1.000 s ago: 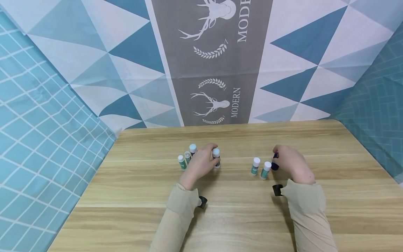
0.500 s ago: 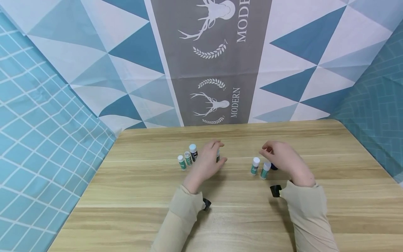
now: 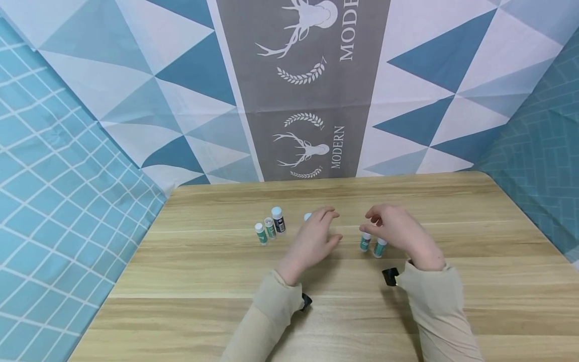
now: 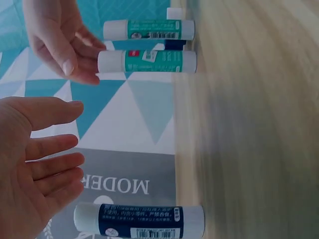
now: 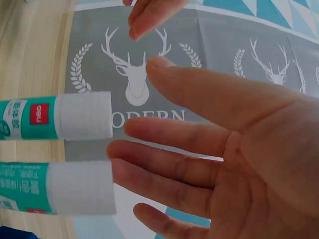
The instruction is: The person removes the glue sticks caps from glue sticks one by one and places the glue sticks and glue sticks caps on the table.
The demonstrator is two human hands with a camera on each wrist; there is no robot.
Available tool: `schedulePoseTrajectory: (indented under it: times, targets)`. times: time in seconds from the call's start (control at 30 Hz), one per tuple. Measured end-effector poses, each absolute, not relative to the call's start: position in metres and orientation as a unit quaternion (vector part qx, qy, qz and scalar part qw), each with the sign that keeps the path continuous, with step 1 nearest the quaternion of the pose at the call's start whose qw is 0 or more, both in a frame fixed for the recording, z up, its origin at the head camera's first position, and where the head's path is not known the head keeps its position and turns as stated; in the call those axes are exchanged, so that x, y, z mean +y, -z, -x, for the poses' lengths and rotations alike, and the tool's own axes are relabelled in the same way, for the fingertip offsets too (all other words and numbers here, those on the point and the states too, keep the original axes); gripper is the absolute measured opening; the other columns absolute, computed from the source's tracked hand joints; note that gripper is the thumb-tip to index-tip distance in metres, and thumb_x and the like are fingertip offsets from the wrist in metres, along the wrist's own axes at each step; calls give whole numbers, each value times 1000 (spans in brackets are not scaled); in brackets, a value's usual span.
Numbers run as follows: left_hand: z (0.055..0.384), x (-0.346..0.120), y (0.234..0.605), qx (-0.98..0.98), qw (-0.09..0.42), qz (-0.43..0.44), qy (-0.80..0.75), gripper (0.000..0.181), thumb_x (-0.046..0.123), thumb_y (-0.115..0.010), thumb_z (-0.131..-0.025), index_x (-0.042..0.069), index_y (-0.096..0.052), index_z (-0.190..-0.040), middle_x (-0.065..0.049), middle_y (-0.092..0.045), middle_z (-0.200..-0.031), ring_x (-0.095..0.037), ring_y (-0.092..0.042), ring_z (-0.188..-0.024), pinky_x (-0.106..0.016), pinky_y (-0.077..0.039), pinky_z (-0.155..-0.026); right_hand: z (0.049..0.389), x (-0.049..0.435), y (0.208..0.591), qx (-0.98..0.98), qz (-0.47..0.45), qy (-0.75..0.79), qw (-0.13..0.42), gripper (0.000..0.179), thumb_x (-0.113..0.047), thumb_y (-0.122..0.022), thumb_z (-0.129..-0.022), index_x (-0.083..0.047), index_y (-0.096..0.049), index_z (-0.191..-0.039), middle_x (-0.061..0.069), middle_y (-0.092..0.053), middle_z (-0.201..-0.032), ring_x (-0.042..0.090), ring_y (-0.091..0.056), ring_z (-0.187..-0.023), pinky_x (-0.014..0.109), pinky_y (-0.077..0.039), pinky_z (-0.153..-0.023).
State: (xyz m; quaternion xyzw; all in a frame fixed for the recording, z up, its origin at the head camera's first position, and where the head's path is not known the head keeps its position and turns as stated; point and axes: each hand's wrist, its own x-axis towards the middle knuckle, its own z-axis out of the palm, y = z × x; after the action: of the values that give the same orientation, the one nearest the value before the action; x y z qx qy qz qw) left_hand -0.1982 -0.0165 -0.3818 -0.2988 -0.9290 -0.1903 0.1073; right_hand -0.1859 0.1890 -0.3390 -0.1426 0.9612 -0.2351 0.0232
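In the head view my left hand (image 3: 312,246) hovers with parted fingers, holding nothing. It partly covers a glue stick whose white cap (image 3: 308,216) peeks out; the left wrist view shows this navy glue stick (image 4: 142,220) upright on the table. My right hand (image 3: 400,232) is also free, its relaxed fingers above and beside two green glue sticks with white caps, one nearer the middle (image 3: 365,243) and one to its right (image 3: 379,248). Another navy glue stick (image 5: 17,233) shows only as a dark blue edge in the right wrist view; my right hand hides it in the head view.
Left of my left hand stand two green glue sticks, the outer one (image 3: 261,234) and the inner one (image 3: 270,229), beside a taller navy glue stick (image 3: 278,221). The wooden table (image 3: 190,281) ends at a patterned cloth backdrop (image 3: 307,100).
Both hands have let go of navy glue sticks, which stay standing. My left hand has moved right and my right hand left, towards each other.
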Motion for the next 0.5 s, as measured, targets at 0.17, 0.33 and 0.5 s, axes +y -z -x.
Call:
schedulePoseTrajectory:
  times: [0.17,0.33,0.5]
  targets:
    - [196,-12,384,-926,115,311,180,44,26,-62,-85,6,-51,-122,-9,-49,-129,-21,-45,-121,-31,-35,-102,185,184,339,962,148,225,34,38,-24,-66,-82,4,-61,-107,13,-65,-93,24,-60,-83,41,-49,-72]
    - [194,-8,389,-926,118,317,168,42,25,-62,-84,6,-52,-121,-7,-52,-125,-21,-48,-118,-32,-36,-102,187,181,340,963,143,220,56,37,-19,-70,-79,3,-60,-107,11,-64,-91,22,-59,-81,40,-49,-72]
    - [194,-5,392,-925,121,323,163,40,25,-63,-84,8,-54,-119,-5,-56,-119,-18,-53,-111,-31,-40,-97,188,179,343,963,145,218,56,32,-13,-69,-79,2,-61,-106,10,-64,-89,21,-59,-79,40,-49,-73]
